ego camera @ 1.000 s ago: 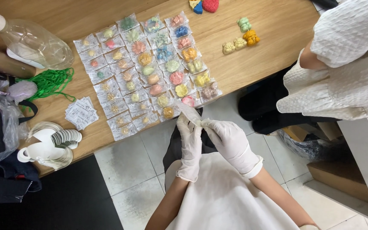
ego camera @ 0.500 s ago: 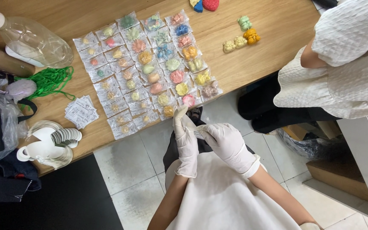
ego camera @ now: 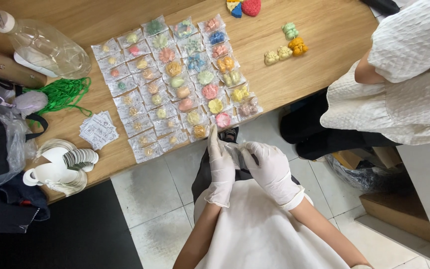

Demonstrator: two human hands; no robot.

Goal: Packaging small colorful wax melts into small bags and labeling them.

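Note:
Both my hands wear white gloves and meet just below the wooden table's front edge (ego camera: 125, 164). My left hand (ego camera: 220, 167) points its fingers up toward the table. My right hand (ego camera: 270, 168) curls beside it. Between them they hold a small clear plastic bag (ego camera: 235, 150); I cannot tell what it contains. Just above them, rows of small clear packets with coloured shaped pieces (ego camera: 175, 84) lie on the table; the nearest holds a pink piece (ego camera: 223, 119).
Loose coloured shaped pieces (ego camera: 287, 45) lie at the table's right. A clear plastic bottle (ego camera: 41, 47), green cord (ego camera: 63, 93), small white cards (ego camera: 98, 129) and white round discs (ego camera: 65, 167) sit at the left. A person in white (ego camera: 404, 84) sits at the right.
My two hands have stayed together on the clear bag and shifted only slightly. The packets on the table have not moved.

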